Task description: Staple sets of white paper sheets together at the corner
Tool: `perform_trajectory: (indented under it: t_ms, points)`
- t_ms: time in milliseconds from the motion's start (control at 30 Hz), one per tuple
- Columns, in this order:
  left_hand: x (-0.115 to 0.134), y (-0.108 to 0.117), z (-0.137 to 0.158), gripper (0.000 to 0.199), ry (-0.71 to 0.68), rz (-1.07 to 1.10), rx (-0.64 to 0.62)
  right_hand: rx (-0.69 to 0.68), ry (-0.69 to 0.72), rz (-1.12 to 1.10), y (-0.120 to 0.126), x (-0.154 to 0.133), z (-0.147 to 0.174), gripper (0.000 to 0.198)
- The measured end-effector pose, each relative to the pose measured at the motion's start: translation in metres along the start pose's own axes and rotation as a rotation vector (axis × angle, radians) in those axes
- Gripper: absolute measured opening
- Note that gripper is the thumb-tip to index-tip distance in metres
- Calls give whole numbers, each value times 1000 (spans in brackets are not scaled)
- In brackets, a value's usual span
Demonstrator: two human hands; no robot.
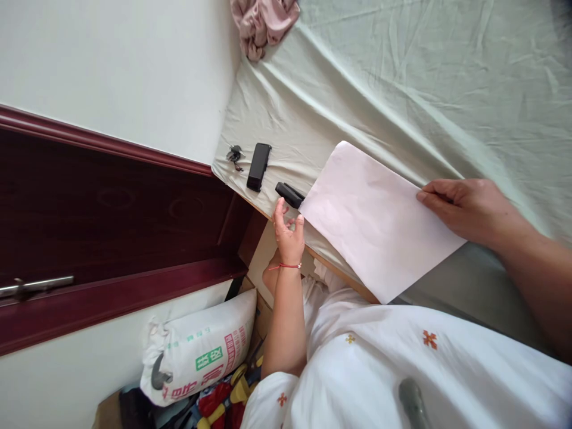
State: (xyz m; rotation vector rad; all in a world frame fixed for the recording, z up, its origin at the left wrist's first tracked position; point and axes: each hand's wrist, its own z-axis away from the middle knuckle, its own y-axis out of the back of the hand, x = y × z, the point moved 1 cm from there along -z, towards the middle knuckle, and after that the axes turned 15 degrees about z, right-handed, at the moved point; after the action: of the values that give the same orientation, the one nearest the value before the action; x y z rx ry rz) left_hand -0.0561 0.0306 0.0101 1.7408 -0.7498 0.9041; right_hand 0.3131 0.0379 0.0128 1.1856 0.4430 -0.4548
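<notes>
My right hand pinches the right edge of a blank white sheet of paper between thumb and fingers. The sheet is over the near edge of the bed, its near corner by my white clothing. My left hand is raised at the bed's edge, fingers apart and curved, holding nothing that I can see. Just beyond its fingertips is a black object shaped like a stapler, its right end against the paper's left corner. Whether a fingertip touches it, I cannot tell.
On the pale green bed sheet lie a black oblong case, a bunch of keys and crumpled pink cloth. A dark red door is at left. Below it, a printed white sack rests on piled items.
</notes>
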Motion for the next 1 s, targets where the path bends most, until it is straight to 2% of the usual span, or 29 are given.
perform_trajectory:
  t_ms: [100, 233, 300, 367, 467, 600, 800, 900, 1000]
  points:
    - [11, -4, 1, 66, -145, -102, -88, 0, -13, 1, 1, -1, 0, 28]
    - [14, -11, -2, 53, -159, -129, -141, -32, -53, 5, 3, -2, 1, 28]
    - [11, -13, -5, 44, -120, -121, -88, -45, -61, 5, 3, -2, 1, 29]
    - [5, -14, -7, 39, -62, -104, 17, -49, -55, 2, 2, -1, 1, 29]
    - [-3, -14, -10, 44, 70, 24, 141, -49, -53, -1, 2, -1, 1, 29]
    - [-8, -18, -9, 60, 226, 234, 130, -45, -56, 8, 1, -1, 1, 29]
    - [-5, -22, -3, 61, 259, 273, 201, -50, -81, 16, 0, -2, 1, 27]
    - [-7, -21, -5, 45, 329, 286, 260, -46, -78, 14, 0, -2, 1, 26]
    - [-8, -19, -10, 24, 405, 292, 237, -42, -73, 19, 1, -2, 0, 26]
